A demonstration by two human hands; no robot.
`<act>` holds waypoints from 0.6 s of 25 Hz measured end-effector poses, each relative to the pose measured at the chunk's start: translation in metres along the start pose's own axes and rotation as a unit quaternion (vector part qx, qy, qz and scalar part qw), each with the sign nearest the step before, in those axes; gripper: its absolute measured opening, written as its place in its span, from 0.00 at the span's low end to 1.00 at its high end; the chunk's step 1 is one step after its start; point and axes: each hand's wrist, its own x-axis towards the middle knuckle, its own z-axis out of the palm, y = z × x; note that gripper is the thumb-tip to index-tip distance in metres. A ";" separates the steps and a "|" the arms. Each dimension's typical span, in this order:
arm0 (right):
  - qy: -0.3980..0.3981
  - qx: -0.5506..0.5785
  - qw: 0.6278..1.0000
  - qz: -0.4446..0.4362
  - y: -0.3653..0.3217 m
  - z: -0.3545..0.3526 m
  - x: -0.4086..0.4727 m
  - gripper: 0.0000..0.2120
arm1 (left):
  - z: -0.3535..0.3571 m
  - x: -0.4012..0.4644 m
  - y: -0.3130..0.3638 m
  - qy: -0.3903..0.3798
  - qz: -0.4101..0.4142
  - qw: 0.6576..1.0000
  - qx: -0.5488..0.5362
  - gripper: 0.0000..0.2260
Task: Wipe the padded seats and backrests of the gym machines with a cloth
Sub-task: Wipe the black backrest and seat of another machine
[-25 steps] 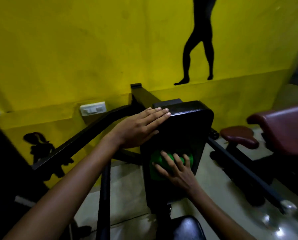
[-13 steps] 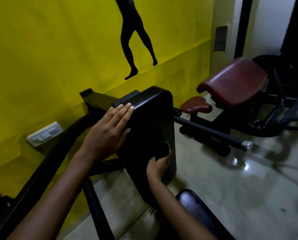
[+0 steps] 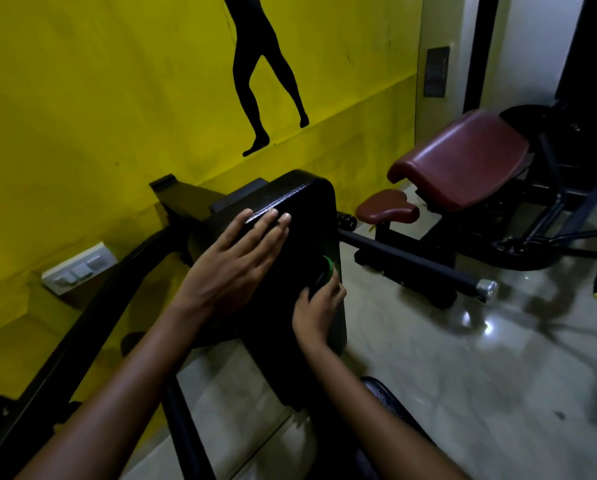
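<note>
the right hand [image 3: 316,311] presses a green cloth [image 3: 328,263] against the face of the black backrest pad [image 3: 300,244], fingers curled over the bunched cloth, most of it hidden beneath them. the left hand [image 3: 233,265] lies flat and open across the pad's top edge, steadying it. to wipe well, keep that brace firm, spread the cloth wider, and work in overlapping strokes down to the lower edge and sides. beyond, the maroon seat [image 3: 387,206] and maroon pad [image 3: 463,161] look still to do.

Both forearms bare to the frame's edge — no sleeves, watch or rings on the hands [image 3: 236,268].
</note>
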 end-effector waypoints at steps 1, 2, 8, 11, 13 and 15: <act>0.008 -0.009 0.998 -0.058 -0.006 -0.002 0.005 0.32 | 0.002 0.007 0.002 0.006 0.013 1.000 0.003 0.23; 0.015 -0.009 0.993 -0.117 -0.012 -0.005 0.009 0.32 | 0.004 0.014 0.003 0.010 0.025 1.000 0.002 0.23; 0.045 -0.116 0.981 -0.148 0.015 -0.001 0.018 0.30 | 0.017 0.040 0.013 0.013 0.070 0.997 0.005 0.25; 0.000 -0.128 0.991 -0.031 0.042 -0.006 0.012 0.26 | 0.024 0.039 0.020 0.030 0.072 0.997 0.004 0.25; 0.016 -0.084 0.995 -0.046 0.032 -0.009 0.016 0.27 | 0.031 0.035 0.034 0.042 0.059 0.997 -0.025 0.24; 0.051 -0.046 0.992 -0.102 0.020 -0.005 0.020 0.27 | 0.039 0.029 0.051 0.036 0.049 0.997 -0.047 0.24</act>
